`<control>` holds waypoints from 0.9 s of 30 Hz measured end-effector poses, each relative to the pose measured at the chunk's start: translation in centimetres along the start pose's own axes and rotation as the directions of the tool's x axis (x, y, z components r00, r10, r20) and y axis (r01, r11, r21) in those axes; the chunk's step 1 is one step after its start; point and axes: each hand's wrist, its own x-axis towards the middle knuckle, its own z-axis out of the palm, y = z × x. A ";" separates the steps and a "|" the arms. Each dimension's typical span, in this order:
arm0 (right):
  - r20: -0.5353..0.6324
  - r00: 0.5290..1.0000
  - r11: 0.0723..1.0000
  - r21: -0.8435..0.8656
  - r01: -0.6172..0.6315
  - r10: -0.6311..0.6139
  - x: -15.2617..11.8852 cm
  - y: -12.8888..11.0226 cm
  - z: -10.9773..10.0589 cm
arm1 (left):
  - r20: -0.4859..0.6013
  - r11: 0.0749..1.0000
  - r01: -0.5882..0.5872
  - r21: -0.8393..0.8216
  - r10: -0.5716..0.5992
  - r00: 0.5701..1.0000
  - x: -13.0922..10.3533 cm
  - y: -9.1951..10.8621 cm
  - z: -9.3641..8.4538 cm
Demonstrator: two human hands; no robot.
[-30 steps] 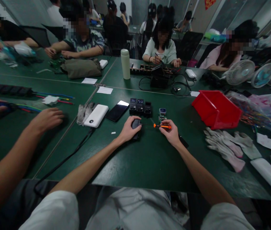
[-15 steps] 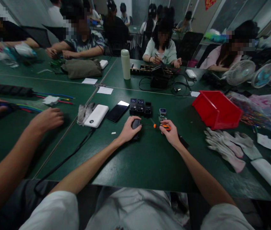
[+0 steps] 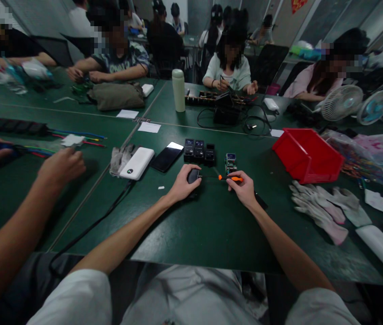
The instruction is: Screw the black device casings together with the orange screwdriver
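Note:
My left hand (image 3: 182,184) is closed around a small black box-shaped device (image 3: 193,176), held at the green table. In my right hand (image 3: 244,188) is an orange and black screwdriver (image 3: 234,178), pinched by the handle, its thin shaft pointing left toward the device. Whether the tip touches the device I cannot tell. Just beyond my right hand lies a small circuit board with a screen (image 3: 231,162). Several black modules with little displays (image 3: 198,150) stand in a row behind my left hand. A dark flat piece (image 3: 260,200) lies partly under my right wrist.
Left of my left hand are a black phone (image 3: 167,156) and a white power bank (image 3: 137,163) with a cable. A red bin (image 3: 308,155) and grey gloves (image 3: 316,207) lie to the right. A co-worker's hand (image 3: 63,167) works with wires at the left.
The screwdriver's handle has turned slightly and more of its orange shows as my right fingers shift. My left hand keeps its hold; the co-worker's hand at left has moved slightly left.

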 end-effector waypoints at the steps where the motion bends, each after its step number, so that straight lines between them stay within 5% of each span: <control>1: 0.004 1.000 1.000 -0.013 -0.001 0.001 0.0 -0.1 0.0 | 0.001 1.000 -0.006 0.002 0.006 1.000 0.0 0.0 0.0; 12: 0.047 0.992 0.993 -0.030 -0.113 0.115 -0.3 -0.4 0.2 | 0.017 0.998 -0.065 0.015 0.065 0.998 -0.2 0.5 -0.2; 20: 0.061 0.998 0.987 0.157 -0.026 0.016 0.1 0.0 0.0 | 0.003 0.999 -0.047 0.015 0.047 0.999 -0.1 0.5 -0.2; 27: 0.103 0.993 0.984 0.162 -0.068 0.052 0.0 0.2 -0.1 | -0.006 0.999 -0.038 0.018 0.039 0.999 -0.1 0.5 -0.2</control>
